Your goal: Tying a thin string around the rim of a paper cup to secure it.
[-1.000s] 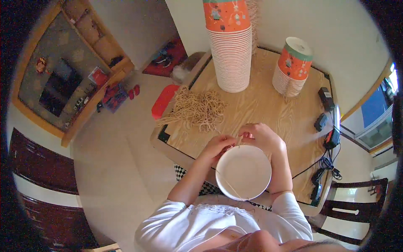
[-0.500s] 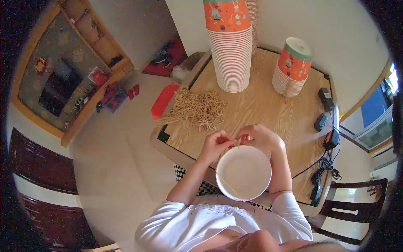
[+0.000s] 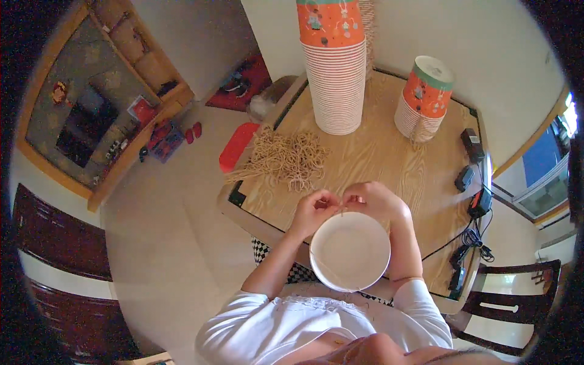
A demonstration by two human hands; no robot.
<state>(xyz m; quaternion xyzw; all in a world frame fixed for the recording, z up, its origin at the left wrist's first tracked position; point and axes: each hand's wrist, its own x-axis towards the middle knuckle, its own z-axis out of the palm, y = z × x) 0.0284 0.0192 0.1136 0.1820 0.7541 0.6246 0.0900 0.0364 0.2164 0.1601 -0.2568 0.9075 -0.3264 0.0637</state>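
A white paper bucket faces me with its open mouth, at the table's near edge in front of my lap. At its far rim, my left hand and my right hand meet with fingertips pinched together. Between them a short bit of tan cord shows at the rim; the fingers hide most of it. A thin strand runs across the inside of the bucket on its left side. Beyond my left hand lies a loose pile of tan cords.
A tall stack of orange-printed paper buckets stands at the table's back, with a shorter upside-down stack to its right. A red plastic piece sits by the left edge. Black adapters and cables line the right edge, near a dark chair.
The bucket has shifted slightly left. My left fingers have curled in a little more at the rim, and my right hand has barely moved.
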